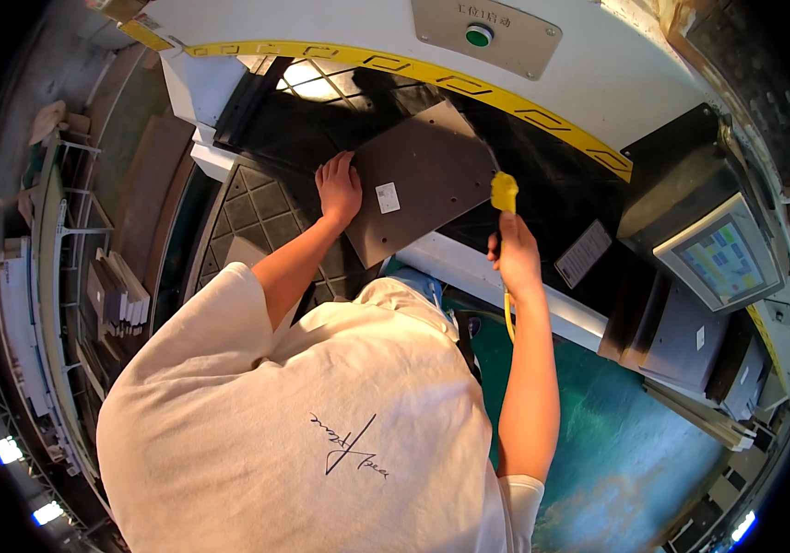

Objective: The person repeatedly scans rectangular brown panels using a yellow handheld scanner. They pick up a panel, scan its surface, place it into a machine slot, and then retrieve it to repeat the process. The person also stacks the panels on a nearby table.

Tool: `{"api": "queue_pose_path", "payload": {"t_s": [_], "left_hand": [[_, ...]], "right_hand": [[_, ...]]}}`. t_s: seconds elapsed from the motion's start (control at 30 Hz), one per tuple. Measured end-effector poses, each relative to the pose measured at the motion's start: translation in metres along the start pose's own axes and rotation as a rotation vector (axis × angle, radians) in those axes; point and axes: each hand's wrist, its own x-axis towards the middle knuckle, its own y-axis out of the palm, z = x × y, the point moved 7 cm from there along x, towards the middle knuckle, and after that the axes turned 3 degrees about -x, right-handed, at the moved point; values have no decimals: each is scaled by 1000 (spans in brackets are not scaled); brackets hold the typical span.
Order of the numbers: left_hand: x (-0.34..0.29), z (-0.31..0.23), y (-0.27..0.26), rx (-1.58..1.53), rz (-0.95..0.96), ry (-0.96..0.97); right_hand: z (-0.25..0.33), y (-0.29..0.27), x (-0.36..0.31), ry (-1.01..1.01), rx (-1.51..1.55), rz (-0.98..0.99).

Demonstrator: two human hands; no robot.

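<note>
A brown rectangular board (418, 175) with small drilled holes and a white label (387, 197) lies at an angle on a black padded worktop. At its left edge is my left hand (338, 191), with the fingers curled against the board. My right hand (517, 256) is closed around a yellow air blow gun (504, 192), whose head is beside the board's right edge. A yellow hose (509, 318) hangs below that hand. The fingertips of my right hand are partly hidden.
Above the worktop runs a white machine beam with a yellow strip (478, 88) and a green button (479, 35). A touchscreen (722, 253) stands at the right, with stacked boards (681, 332) below it. Shelving with more boards (118, 290) is on the left.
</note>
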Motion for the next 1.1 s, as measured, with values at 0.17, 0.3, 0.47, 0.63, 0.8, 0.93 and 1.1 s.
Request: {"api": "queue_pose_path", "payload": {"t_s": [0.17, 0.3, 0.47, 0.63, 0.8, 0.93, 1.1], "left_hand": [[-4, 6, -7, 47, -63, -31], [-3, 2, -7, -10, -41, -1], [-21, -3, -12, -44, -21, -8], [-54, -8, -30, -24, -9, -88], [-69, -7, -35, -29, -41, -85], [-68, 12, -39, -166, -163, -125], [-67, 8, -33, -185, -147, -111]], "right_hand": [[5, 62, -7, 142, -190, 525], [19, 35, 21, 32, -10, 81], [-6, 47, 16, 46, -206, 282], [-19, 45, 0, 133, -59, 275], [-22, 30, -8, 64, -179, 96], [-21, 74, -47, 194, -138, 576], [-38, 29, -23, -43, -236, -7]]}}
